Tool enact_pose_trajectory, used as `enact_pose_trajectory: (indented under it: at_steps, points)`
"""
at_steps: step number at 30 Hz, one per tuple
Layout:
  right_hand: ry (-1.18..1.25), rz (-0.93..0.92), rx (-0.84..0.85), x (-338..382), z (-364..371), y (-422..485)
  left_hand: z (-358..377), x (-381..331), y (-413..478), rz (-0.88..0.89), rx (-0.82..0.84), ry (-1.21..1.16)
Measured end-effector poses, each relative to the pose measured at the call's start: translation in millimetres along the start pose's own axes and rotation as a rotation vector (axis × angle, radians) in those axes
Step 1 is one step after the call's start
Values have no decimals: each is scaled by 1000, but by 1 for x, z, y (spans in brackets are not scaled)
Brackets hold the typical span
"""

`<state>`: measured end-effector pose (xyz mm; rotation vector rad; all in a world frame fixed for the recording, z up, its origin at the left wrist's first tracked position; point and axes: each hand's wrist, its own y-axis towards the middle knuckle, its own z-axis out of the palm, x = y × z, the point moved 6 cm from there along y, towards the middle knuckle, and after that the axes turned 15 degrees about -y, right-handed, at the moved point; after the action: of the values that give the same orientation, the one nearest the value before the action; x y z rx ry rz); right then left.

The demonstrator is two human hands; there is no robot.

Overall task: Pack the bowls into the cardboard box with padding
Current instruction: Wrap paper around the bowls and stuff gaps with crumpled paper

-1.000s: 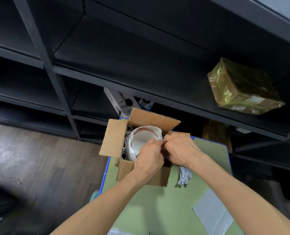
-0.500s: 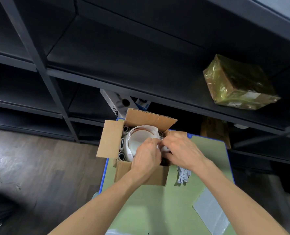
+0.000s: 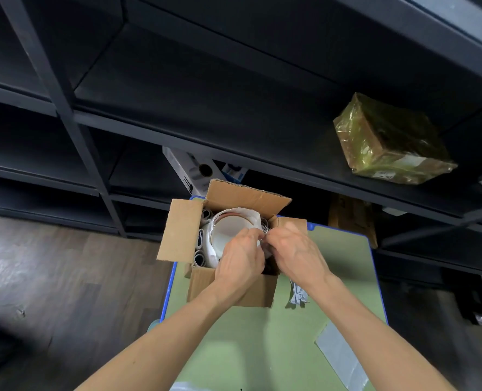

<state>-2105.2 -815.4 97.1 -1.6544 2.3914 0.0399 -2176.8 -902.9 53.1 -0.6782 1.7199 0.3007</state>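
- Both hands had barely shifted from a second before — the left hand (image 3: 241,266) and the right hand (image 3: 297,252) stayed knuckle to knuckle over the near right part of the open brown cardboard box (image 3: 231,292).
- The left hand's fingers were curled, pinching the crumpled white paper wrap (image 3: 251,215) at the bowl's near right rim.
- Just right of it, the right hand had its fingers curled down onto the same paper, gripping it; its fingertips were partly hidden.
- The round white bowl (image 3: 225,231) sat inside the box, just beyond the left hand's knuckles, with paper folded over its far rim.
- Rolled grey-and-white paper tubes (image 3: 200,241) stood between the bowl and the box wall, left of the left hand.
- The box stood on the green, blue-edged table (image 3: 262,334) — under both forearms.
- A crumpled grey-white paper scrap (image 3: 297,296) lay on the table below the right wrist, just beside the box.
- A grey tape patch (image 3: 338,354) lay beneath the right forearm.
- Far beyond the right hand, a parcel (image 3: 389,142) wrapped in yellowish plastic film sat on the dark metal shelf (image 3: 234,108).
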Motion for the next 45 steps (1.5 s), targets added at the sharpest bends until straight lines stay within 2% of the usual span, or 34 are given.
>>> enact_pose_trajectory:
  at_steps: [5, 20, 29, 40, 45]
  points:
    - [55, -17, -35, -4, -8, -11, -1, 0, -2, 20, 2, 1]
    - [-99, 87, -99, 0, -5, -18, 2, 4, 0, 37, 19, 27]
    - [-288, 77, 13, 10, 9, -14, 3, 5, 1, 31, 28, 32]
    - [-254, 69, 11, 17, 13, -31, 3, 0, 0, 80, 30, 37]
    - [-219, 67, -53, 16, 6, -33, 2, -2, 0, 117, 17, 58]
